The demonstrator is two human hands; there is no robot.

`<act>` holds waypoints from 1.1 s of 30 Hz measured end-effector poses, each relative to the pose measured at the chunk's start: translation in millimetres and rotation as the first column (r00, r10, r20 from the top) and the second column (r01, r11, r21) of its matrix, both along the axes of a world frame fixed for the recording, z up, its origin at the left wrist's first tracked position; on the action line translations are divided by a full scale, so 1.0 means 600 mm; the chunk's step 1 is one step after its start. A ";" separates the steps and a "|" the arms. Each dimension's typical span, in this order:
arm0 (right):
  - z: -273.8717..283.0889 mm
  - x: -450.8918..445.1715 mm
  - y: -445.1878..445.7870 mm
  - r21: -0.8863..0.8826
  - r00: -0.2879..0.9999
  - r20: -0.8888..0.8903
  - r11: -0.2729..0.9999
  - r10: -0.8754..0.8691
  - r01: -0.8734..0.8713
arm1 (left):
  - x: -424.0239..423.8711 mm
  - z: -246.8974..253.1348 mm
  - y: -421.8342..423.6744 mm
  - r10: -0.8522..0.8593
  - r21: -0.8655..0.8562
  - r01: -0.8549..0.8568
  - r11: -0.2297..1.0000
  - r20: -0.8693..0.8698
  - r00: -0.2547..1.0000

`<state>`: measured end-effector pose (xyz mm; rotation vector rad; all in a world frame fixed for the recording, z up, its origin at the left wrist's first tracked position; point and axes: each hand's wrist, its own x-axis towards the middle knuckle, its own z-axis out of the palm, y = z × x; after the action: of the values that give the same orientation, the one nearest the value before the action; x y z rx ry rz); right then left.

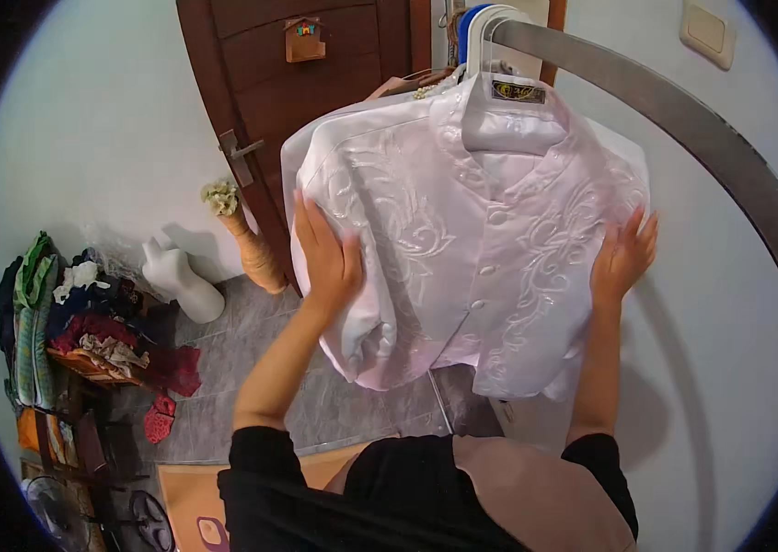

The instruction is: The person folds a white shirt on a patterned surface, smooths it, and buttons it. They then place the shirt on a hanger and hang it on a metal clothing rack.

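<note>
Before me a white embroidered jacket [423, 241] with a stand collar and covered buttons hangs from a metal clothes rail [589, 58]. A dark label that bears writing is sewn inside its collar. My left hand [327, 252] lies along the sleeve on the left, fingers pointing up and thumb a little apart. Against the jacket's right side, near the other sleeve, rests my right hand [623, 252] with its fingers spread. Neither hand visibly grips the cloth. White and blue hangers [475, 38] hook over the rail's end, with other garments partly hidden behind the jacket.
A brown wooden door [292, 76] with a metal handle [240, 152] stands behind. Left on the tiled floor are a white torso mannequin [182, 279] and a tall vase [257, 255] with pale flowers. Piled clothes [95, 324] and a fan [54, 510] line the left wall.
</note>
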<state>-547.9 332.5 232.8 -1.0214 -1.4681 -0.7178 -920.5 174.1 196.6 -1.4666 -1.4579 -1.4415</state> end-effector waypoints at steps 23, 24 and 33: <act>-0.183 -0.298 -0.119 0.034 0.815 0.048 0.815 0.577 -0.579 | -0.034 -0.008 -0.218 0.469 -0.692 -0.358 0.626 -0.033 0.883; -0.189 -0.308 -0.108 0.064 0.820 0.043 0.818 0.570 -0.572 | -0.022 -0.008 -0.213 0.427 -0.618 -0.364 0.697 -0.049 0.903; -0.496 -0.184 -0.159 -0.621 0.526 0.621 0.774 0.581 -0.121 | 0.009 -0.049 -0.151 -0.104 -0.386 -0.024 0.922 -0.308 0.946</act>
<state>-658.1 236.9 -64.8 -0.7070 -2.7082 -0.4648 -914.9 83.6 167.5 -1.8798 -1.5601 -0.9027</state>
